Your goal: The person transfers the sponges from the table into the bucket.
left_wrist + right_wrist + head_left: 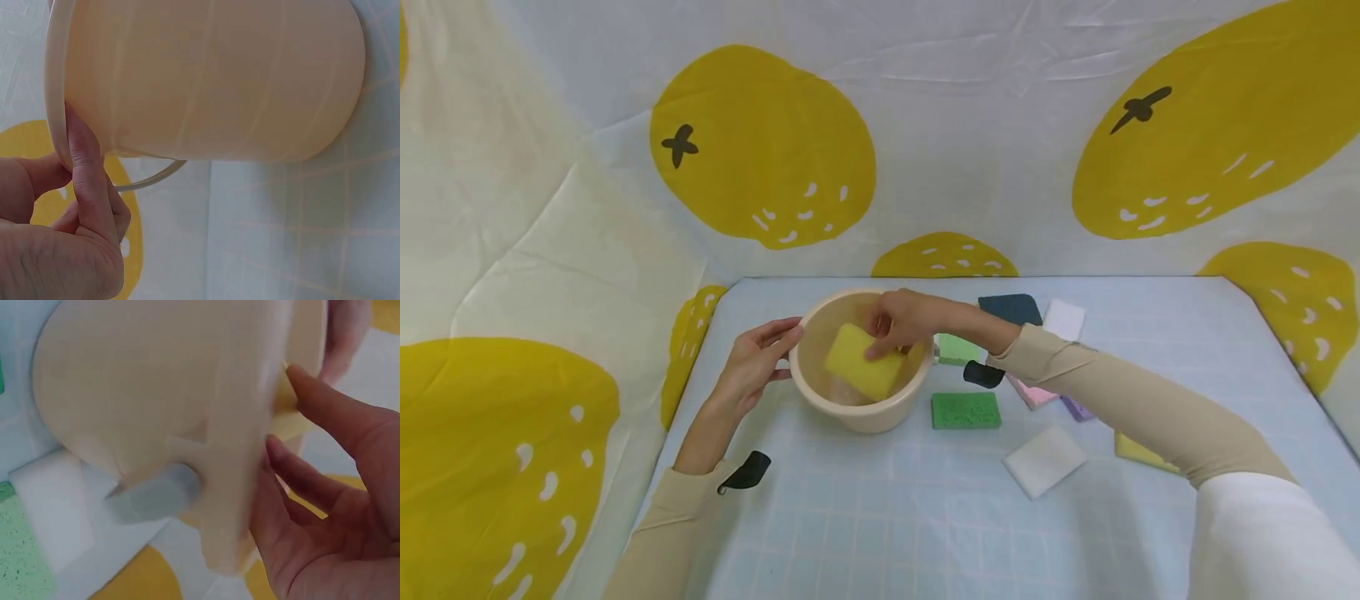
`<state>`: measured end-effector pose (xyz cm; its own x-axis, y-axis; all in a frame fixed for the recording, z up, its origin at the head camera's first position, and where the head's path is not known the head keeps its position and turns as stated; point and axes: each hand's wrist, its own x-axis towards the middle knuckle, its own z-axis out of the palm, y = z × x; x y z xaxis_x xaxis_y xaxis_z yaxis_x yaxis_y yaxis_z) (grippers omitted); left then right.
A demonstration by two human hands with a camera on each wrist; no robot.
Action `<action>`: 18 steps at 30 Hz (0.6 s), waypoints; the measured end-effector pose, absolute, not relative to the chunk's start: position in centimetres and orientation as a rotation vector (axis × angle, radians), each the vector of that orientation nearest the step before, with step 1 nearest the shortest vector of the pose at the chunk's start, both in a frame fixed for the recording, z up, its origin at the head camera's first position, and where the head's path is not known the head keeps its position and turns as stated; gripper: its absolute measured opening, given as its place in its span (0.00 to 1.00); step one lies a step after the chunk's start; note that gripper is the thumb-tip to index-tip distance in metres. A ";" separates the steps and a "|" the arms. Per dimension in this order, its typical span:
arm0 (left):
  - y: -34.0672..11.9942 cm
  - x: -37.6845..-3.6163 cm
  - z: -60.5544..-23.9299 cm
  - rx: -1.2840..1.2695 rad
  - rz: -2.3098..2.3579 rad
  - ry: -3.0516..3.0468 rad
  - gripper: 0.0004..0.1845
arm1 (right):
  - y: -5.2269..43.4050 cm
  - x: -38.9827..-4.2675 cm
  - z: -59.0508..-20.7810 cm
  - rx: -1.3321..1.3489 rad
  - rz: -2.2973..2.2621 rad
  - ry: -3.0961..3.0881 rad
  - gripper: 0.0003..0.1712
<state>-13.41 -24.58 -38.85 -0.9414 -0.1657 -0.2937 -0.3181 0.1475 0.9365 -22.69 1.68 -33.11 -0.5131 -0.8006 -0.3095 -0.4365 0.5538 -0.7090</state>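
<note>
A beige plastic bowl (859, 415) stands on the light blue checked table cloth (880, 517). A yellow sponge (859, 365) leans tilted inside it. My right hand (881, 341) reaches over the far rim and pinches the sponge's upper edge. My left hand (777, 353) rests against the bowl's left side with straight fingers at the rim. The left wrist view shows the bowl's wall (212, 75) and my fingers (81, 156) touching the rim. The right wrist view shows the bowl (156, 381) close up, my fingers (325, 406) and a strip of the yellow sponge (289, 422).
Several sponges lie right of the bowl: a dark green one (966, 410), a light green one (958, 348), a dark blue one (1011, 307), white ones (1064, 319) (1043, 460), pink (1034, 392), purple (1078, 409) and yellow (1138, 451). A lemon-print cloth (760, 150) walls in the table.
</note>
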 end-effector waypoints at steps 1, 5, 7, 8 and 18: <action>-24.6 -13.4 -38.9 -0.486 1.917 2.285 0.27 | 1.5 -22.6 -33.4 -0.994 -0.733 2.172 0.17; -24.6 -13.5 -38.8 -0.492 1.915 2.283 0.27 | 0.8 -22.5 -34.4 -1.045 -0.689 2.209 0.17; -24.6 -13.5 -38.8 -0.498 1.907 2.285 0.27 | 0.4 -22.5 -34.8 -1.086 -0.666 2.224 0.17; -24.5 -13.5 -38.8 -0.501 1.906 2.286 0.27 | 0.3 -22.4 -34.9 -1.110 -0.648 2.232 0.17; -24.5 -13.4 -38.7 -0.512 1.904 2.282 0.27 | -1.0 -21.9 -36.5 -1.158 -0.433 2.284 0.17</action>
